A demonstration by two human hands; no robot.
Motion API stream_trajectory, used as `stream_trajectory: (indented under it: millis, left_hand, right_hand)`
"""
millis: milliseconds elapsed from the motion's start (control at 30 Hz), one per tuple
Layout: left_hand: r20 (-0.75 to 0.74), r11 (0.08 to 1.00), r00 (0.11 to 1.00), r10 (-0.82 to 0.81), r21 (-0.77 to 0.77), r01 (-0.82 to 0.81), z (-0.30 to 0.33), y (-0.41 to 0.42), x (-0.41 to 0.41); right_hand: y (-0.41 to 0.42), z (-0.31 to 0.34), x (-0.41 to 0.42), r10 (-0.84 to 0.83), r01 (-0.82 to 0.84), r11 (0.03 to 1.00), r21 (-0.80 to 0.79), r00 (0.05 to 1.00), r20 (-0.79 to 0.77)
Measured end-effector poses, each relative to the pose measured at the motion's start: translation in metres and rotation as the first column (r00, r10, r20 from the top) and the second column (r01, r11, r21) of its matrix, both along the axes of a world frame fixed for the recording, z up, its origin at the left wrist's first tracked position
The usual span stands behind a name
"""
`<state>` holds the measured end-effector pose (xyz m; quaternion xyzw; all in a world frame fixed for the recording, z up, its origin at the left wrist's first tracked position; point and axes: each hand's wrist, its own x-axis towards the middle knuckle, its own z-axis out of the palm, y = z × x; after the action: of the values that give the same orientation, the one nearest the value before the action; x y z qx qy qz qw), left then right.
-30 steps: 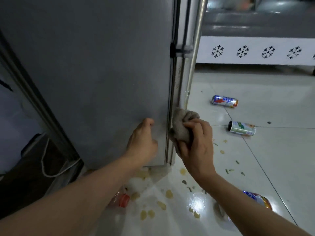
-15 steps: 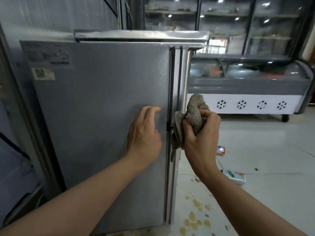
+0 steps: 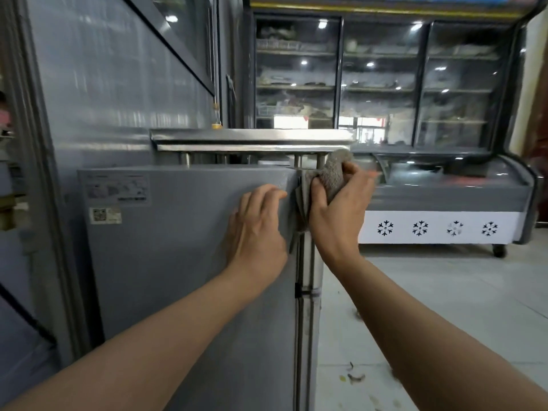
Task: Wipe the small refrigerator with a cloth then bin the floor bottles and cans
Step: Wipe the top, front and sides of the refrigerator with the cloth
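1. The small refrigerator point(image 3: 184, 262) is standing upright at the centre-left of the head view, showing its grey side panel to the camera. Two labels are sitting near the top-left corner of that panel; their print is too small to read.
2. The left hand point(image 3: 256, 229) is lying flat on the upper right part of the side panel, just beside the front corner. Its fingers are resting nearly straight against the metal and are gripping nothing.
3. The right hand point(image 3: 338, 209) is clutching a grey-brown cloth point(image 3: 332, 176), with fingers and thumb curling round the bunched fabric.
4. The cloth is pressing against the top front corner of the refrigerator, beside the door edge point(image 3: 308, 262). A loose fold of the cloth is hanging down along that edge, between the two hands.
5. A stainless steel shelf point(image 3: 252, 139) is sitting directly above the refrigerator on short metal legs; the top of the cloth is reaching up close to its underside.
6. A chest freezer point(image 3: 444, 203) with a curved glass lid and a white front panel bearing four snowflake marks is standing behind the right hand, well apart from it.
7. A tall glass-door display cabinet point(image 3: 382, 78) is standing behind the freezer, its shelves reflecting ceiling lights.
8. Small scraps of litter point(image 3: 354, 376) are lying on the pale floor tiles point(image 3: 444, 307) to the right of the refrigerator base.
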<state>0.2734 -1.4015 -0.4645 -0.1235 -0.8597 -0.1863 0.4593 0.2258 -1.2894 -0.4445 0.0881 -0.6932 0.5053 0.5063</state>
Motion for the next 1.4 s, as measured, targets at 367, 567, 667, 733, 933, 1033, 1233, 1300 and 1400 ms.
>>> stream_trajectory:
  millis: [367,567,667,733,933,1033,1233,1300,1400]
  left_hand:
    - [-0.054,0.995,0.996,0.070,-0.066,-0.074,0.002,-0.005,-0.025]
    - [-0.061,0.992,0.993,0.099,-0.078,-0.103,-0.009,-0.001,-0.032]
    - [-0.060,0.992,0.995,0.082,-0.095,-0.088,-0.017,-0.003,-0.033]
    - [-0.059,0.990,0.996,0.071,-0.116,-0.078,-0.026,-0.005,-0.033]
    - [-0.045,0.976,0.998,0.052,-0.210,-0.061,-0.063,-0.009,-0.033]
    - [-0.025,0.968,0.998,0.056,-0.244,-0.060,-0.082,-0.011,-0.033]
    - [0.003,0.954,0.998,0.059,-0.295,-0.056,-0.118,-0.013,-0.034]
    - [0.011,0.947,0.999,0.050,-0.317,-0.044,-0.132,-0.014,-0.034]
    - [0.018,0.938,0.998,0.061,-0.343,-0.051,-0.152,-0.017,-0.035]
  right_hand:
    - [-0.004,0.016,-0.036,-0.177,0.166,0.982,0.090,0.974,0.140]
    - [-0.007,0.007,-0.038,-0.204,0.202,0.977,0.070,0.978,0.035]
    - [-0.008,-0.001,-0.039,-0.217,0.215,0.975,0.050,0.975,0.050]
    - [-0.009,-0.009,-0.039,-0.217,0.215,0.976,0.038,0.975,0.053]
    - [-0.010,-0.057,-0.036,-0.221,0.218,0.975,0.040,0.972,0.083]
    - [-0.009,-0.086,-0.034,-0.224,0.220,0.974,0.046,0.968,0.114]
    - [-0.008,-0.131,-0.029,-0.228,0.215,0.972,0.092,0.959,0.169]
    - [-0.008,-0.145,-0.027,-0.228,0.213,0.972,0.100,0.955,0.187]
    - [-0.010,-0.161,-0.024,-0.245,0.225,0.967,0.119,0.950,0.193]
